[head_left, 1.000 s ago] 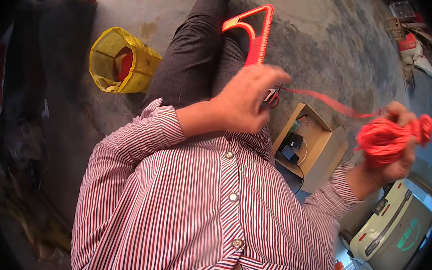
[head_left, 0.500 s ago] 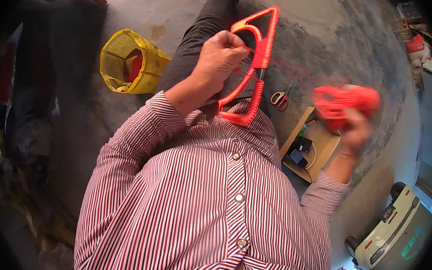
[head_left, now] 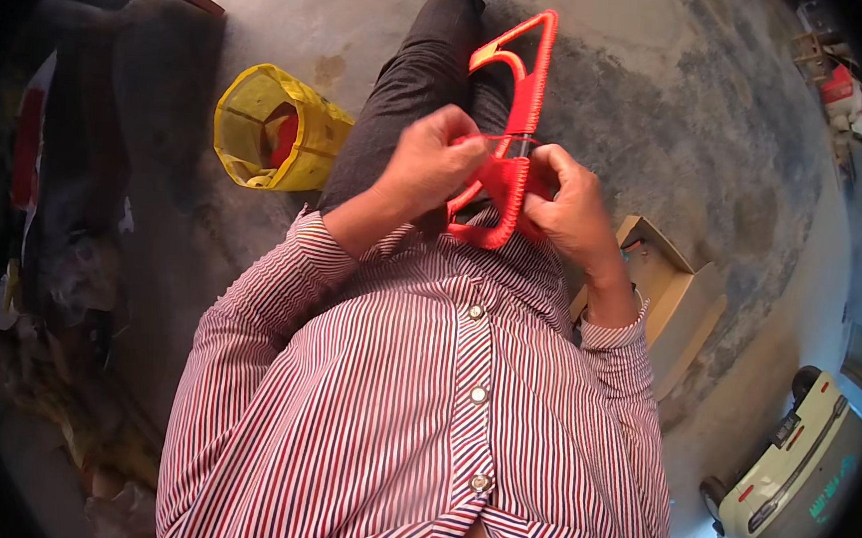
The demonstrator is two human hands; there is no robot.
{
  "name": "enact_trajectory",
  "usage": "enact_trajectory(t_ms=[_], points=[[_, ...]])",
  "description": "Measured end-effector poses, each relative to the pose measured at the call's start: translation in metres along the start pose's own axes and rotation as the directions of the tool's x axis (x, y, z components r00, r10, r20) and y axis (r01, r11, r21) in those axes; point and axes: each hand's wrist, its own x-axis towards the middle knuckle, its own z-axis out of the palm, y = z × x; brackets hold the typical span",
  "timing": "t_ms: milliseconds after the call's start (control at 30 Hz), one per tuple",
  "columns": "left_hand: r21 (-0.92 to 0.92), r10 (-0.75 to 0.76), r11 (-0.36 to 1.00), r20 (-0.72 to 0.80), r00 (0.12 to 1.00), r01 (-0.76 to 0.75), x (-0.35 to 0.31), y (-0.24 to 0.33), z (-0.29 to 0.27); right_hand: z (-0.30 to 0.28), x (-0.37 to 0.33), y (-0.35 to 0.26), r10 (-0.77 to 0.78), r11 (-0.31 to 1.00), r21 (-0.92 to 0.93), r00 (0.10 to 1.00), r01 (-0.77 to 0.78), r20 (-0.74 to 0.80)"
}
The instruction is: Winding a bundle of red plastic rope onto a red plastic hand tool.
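Note:
A red frame wound with red cord (head_left: 520, 75) rests on my lap, its far end pointing away from me. My left hand (head_left: 428, 164) grips the frame's near left side, fingers closed over it. My right hand (head_left: 567, 204) presses against the frame's right side and pinches a bundle of red cord against it. A taut strand of the cord (head_left: 505, 137) runs between both hands across the frame. I sit in a striped shirt and dark trousers.
A yellow woven basket (head_left: 261, 127) with something red inside stands on the concrete floor to my left. An open cardboard box (head_left: 674, 296) lies at my right. A pale green machine (head_left: 797, 465) sits at the lower right. Dark clutter fills the left edge.
My right hand came in from far right with the cord bundle and now meets the frame. The left hand slid down the frame toward my body.

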Motion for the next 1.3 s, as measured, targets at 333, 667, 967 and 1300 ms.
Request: enact_trajectory(t_ms=[333, 667, 967, 1300], points=[[0.141, 0.578, 0.815, -0.142, 0.804, -0.562, -0.011, 0.044, 0.006, 0.004, 0.005, -0.045, -0.371, 0.915, -0.213, 0.922, 0.343, -0.113], [-0.663, -0.089, 0.662, 0.395, 0.915, 0.35, 0.008, 0.02, -0.016, -0.049, 0.006, -0.022, 0.012, 0.436, 0.825, 0.915, 0.359, -0.404], [-0.36, -0.175, 0.913, 0.077, 0.982, 0.191, 0.017, 0.009, 0.029, -0.174, -0.026, -0.049, -0.127, 0.234, 0.92, 0.948, 0.315, -0.292], [-0.501, -0.241, 0.748, 0.406, 0.882, 0.435, 0.039, -0.019, 0.027, -0.256, -0.133, -0.011, -0.165, 0.651, 0.683, 0.94, 0.332, -0.299]])
